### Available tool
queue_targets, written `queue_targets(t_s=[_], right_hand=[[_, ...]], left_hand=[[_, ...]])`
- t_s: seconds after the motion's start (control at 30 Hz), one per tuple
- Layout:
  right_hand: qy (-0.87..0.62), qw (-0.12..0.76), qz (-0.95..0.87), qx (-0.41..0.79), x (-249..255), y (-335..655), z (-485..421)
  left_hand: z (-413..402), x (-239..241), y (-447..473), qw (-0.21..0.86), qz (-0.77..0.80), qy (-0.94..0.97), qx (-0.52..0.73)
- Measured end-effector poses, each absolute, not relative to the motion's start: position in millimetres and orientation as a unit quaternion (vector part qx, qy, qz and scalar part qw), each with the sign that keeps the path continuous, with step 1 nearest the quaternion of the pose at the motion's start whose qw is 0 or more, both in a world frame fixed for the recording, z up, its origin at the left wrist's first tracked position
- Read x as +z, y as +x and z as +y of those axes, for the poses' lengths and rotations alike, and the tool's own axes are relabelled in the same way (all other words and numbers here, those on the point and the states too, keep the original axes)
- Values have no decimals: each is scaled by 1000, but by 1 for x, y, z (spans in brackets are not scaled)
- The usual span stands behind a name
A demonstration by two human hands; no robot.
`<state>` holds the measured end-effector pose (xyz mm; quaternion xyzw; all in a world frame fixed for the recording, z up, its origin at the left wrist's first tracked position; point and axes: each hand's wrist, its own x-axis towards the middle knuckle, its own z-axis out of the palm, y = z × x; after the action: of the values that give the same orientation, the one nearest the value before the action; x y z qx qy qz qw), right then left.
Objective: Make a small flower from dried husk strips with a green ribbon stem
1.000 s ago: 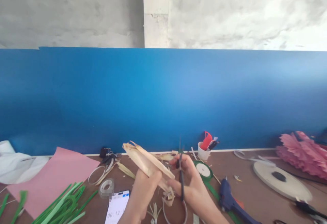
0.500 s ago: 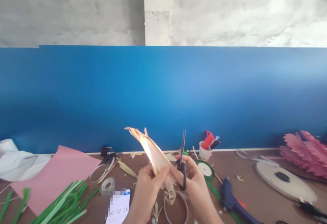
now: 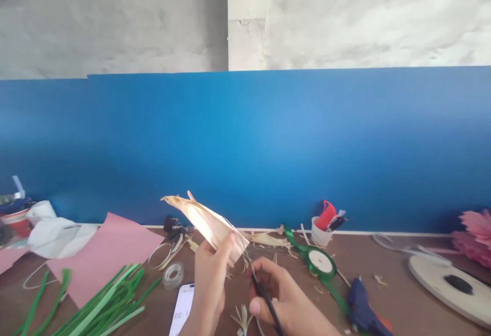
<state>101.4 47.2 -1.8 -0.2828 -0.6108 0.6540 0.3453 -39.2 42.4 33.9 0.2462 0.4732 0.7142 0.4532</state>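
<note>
My left hand (image 3: 209, 280) pinches a dried, pale tan corn husk (image 3: 205, 221) that sticks up and to the left above the brown table (image 3: 383, 295). Close to its right, my right hand (image 3: 286, 303) is closed on black-handled scissors (image 3: 261, 287), whose thin blades point up toward the husk's lower right edge near my left thumb. Whether the blades touch the husk is unclear. More husk scraps (image 3: 266, 239) lie on the table just behind my hands.
A phone (image 3: 182, 310), clear tape roll (image 3: 173, 274), green strips (image 3: 103, 305) and pink paper (image 3: 107, 249) lie left. A green ribbon spool (image 3: 318, 263), white cup of tools (image 3: 321, 233), blue glue gun (image 3: 362, 310), white disc (image 3: 448, 285) and pink paper flower (image 3: 473, 233) lie right. A blue wall panel (image 3: 268, 147) stands behind.
The scissors swung from upright beside the husk down to its lower edge. The cut-off bottom end of the husk is gone from my left hand. The view shifted left.
</note>
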Motion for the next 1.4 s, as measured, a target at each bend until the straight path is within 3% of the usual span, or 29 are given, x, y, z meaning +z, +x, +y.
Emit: queue_targets(t_s=[0.63, 1.4], right_hand=[[-279, 376, -605, 643, 3, 100, 44], [-333, 353, -602, 634, -10, 105, 51]], left_hand=[[42, 29, -36, 504, 448, 243, 697], [40, 38, -39, 473, 455, 245, 714]])
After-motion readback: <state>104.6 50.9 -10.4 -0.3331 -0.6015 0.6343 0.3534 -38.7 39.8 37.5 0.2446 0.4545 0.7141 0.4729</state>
